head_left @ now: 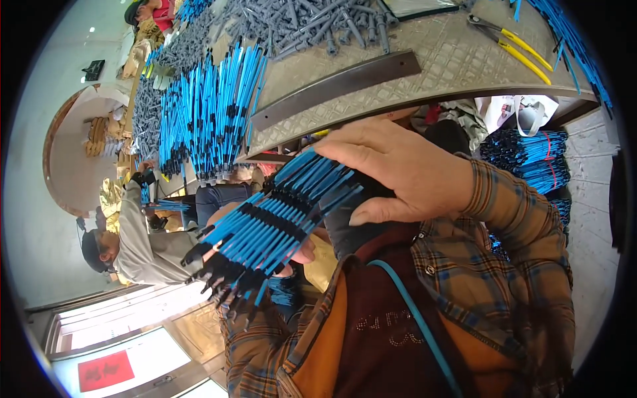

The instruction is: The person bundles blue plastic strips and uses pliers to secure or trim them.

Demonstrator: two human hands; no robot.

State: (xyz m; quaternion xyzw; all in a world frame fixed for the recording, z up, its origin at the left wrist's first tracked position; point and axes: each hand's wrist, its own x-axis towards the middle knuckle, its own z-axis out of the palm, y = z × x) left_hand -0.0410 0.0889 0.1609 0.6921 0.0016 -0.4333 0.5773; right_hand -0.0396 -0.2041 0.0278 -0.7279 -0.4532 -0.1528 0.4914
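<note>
A thick bundle of thin blue rods with black sleeves and black tips (265, 222) lies slantwise in front of my chest. My left hand (302, 255) grips it from beneath; most of that hand is hidden behind the rods, with some fingers showing below them. At the bundle's upper right end is my right hand (391, 169), its thumb and fingers spread apart. The fingertips are close to the rod ends, and whether they touch is hard to see.
On the worktable (444, 50) lie a dark metal strip (338, 86), yellow-handled cutters (514, 50), grey plastic pieces (312, 23) and more blue rods (212, 113). Tied rod bundles (541, 159) are stacked at right. Another person (146, 249) works at left.
</note>
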